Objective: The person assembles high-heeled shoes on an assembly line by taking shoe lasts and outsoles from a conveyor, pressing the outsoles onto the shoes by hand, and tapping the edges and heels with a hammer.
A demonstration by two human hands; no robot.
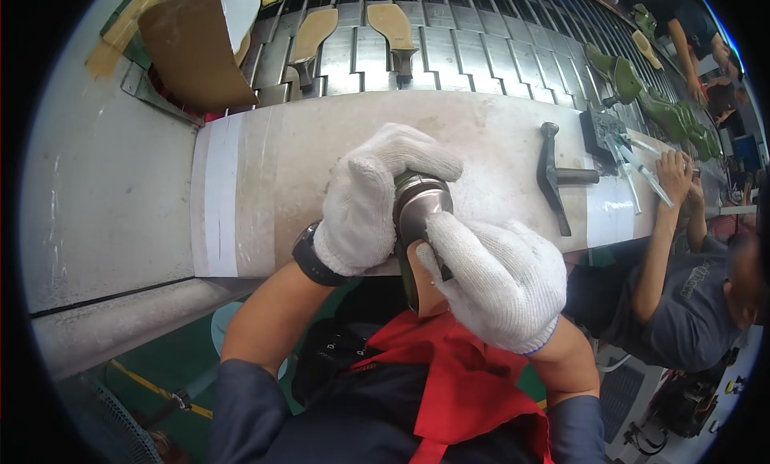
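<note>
A shoe (425,206) with a shiny bronze-brown heel end and a tan sole part (425,283) is held close to my body, over the near edge of the bench. My left hand (365,195), in a white knit glove and with a dark watch at the wrist, curls around its far and left side. My right hand (505,275), gloved alike, presses thumb and fingers on its right side near the sole. The gloves hide much of the shoe. To the right on the bench lies a hammer (552,175) with its dark head toward me and a short handle.
Beyond the bench (313,143) runs a slatted metal conveyor (449,59) bearing tan heeled soles (391,27) and green shoe lasts (616,71). A brown board (196,47) leans at the far left. At the right, a co-worker's hands (678,175) are near a dark block with clear tubes (638,163).
</note>
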